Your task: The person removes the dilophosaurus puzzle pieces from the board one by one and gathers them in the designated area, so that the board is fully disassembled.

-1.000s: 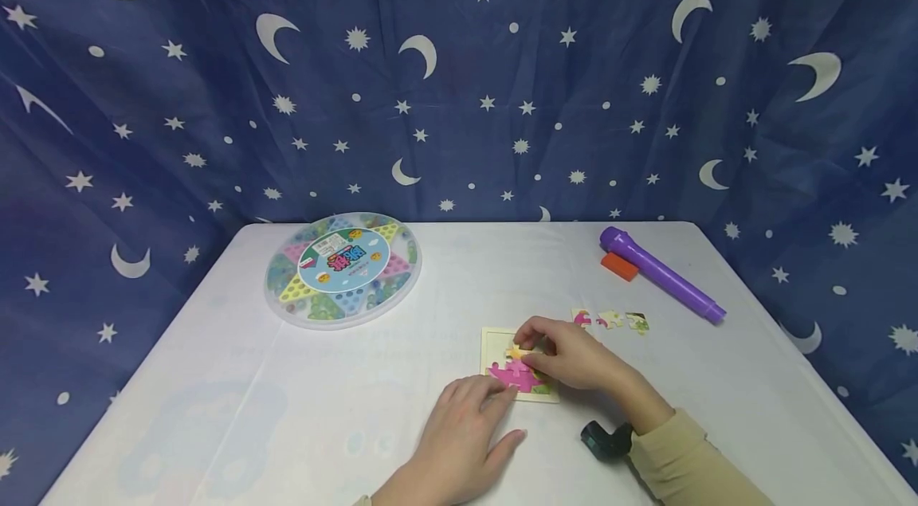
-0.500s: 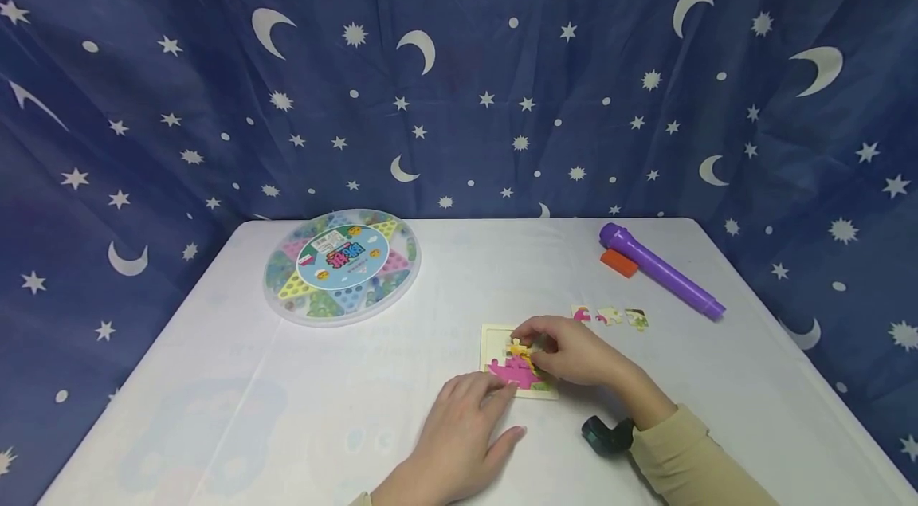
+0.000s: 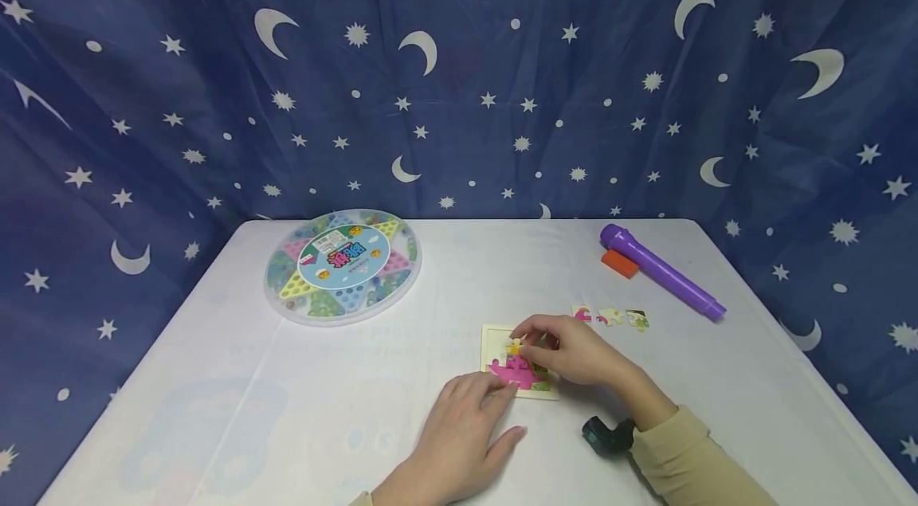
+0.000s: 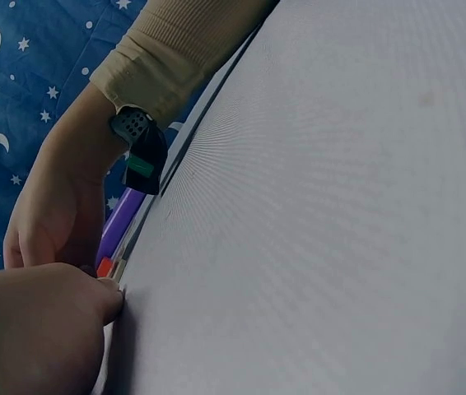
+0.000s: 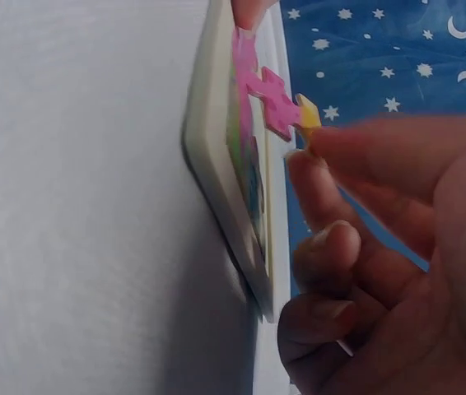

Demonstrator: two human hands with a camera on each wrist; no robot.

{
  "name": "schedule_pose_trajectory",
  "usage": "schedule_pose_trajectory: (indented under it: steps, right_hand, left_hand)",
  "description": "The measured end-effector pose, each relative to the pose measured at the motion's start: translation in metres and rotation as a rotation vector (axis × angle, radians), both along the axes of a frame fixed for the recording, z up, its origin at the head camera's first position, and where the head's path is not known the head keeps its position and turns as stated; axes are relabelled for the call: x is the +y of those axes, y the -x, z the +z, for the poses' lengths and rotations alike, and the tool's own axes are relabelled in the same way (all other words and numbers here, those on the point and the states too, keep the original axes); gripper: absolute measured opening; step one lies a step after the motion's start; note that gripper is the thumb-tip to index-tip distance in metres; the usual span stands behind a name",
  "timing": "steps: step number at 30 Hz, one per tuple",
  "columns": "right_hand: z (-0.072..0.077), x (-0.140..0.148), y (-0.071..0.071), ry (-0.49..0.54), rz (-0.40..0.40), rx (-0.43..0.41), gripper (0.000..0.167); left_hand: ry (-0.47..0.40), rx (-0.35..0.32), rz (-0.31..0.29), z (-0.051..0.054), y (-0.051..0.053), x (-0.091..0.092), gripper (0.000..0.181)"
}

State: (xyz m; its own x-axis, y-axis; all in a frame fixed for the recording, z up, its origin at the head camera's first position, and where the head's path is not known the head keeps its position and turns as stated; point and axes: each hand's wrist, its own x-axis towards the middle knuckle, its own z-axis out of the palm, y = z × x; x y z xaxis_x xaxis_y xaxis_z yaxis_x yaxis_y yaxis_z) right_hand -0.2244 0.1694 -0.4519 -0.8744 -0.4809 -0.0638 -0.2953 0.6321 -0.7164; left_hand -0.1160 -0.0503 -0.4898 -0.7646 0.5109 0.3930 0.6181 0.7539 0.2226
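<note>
A small cream puzzle tray [image 3: 493, 339] lies near the front middle of the table, with pink and green jigsaw pieces in its lower part. My right hand [image 3: 577, 351] reaches over its right side and pinches a yellow puzzle piece [image 5: 307, 113] between thumb and index finger. That piece meets a pink puzzle piece [image 5: 276, 103], which stands tilted up from the tray in the right wrist view. My left hand [image 3: 466, 430] lies palm down with extended fingers, their tips resting on the tray's lower left edge. The left wrist view shows mostly the back of this hand.
Beyond my right hand lie three loose puzzle pieces [image 3: 610, 318] in a row. A purple toy microphone [image 3: 663, 271] touches an orange block [image 3: 619, 264] at the back right. At the back left sits a round Chinese checkers set [image 3: 344, 267]. A black wrist camera [image 3: 608, 437] is on my right wrist.
My right thumb and fingertips have shifted slightly over the tray, and the yellow piece in them has tilted a little. The left hand has stayed in place.
</note>
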Motion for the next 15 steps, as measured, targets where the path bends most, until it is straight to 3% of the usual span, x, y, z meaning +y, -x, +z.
schedule_pose_trajectory:
  steps: [7,15]
  right_hand:
    - [0.004,0.01,0.0,0.038,-0.093,0.004,0.023]
    - [0.003,0.066,0.001,0.023,-0.197,0.06,0.029]
  left_hand:
    - [-0.007,-0.019,0.003,0.0,-0.001,0.0,0.052]
    - [-0.001,-0.003,0.01,0.0,0.0,0.0,0.052]
